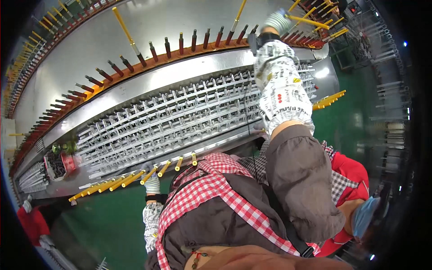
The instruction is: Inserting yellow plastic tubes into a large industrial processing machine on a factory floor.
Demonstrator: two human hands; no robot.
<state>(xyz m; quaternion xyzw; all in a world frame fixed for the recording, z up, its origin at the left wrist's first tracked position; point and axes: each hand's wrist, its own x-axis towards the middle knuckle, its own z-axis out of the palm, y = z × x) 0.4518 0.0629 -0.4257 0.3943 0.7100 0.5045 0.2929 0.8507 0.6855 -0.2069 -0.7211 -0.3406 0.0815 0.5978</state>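
Beyond the far orange rail (148, 66), the right grip (276, 23) is showing blurred, a yellow tube (310, 22) jutting rightward beside it; whether it's clenching, I can't tell. Along the surface's (238, 58) near edge, yellow tubes (132, 178) are lying just beside the left grip (152, 183), its hold hidden.

Blur obscures the person's right grip (277, 23).

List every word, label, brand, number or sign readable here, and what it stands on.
White right sleeve: dark printed lettering, not copied out here; much of it is too small or blurred.
White left sleeve: similar print, too small to read.
Yellow rods: no readable text.
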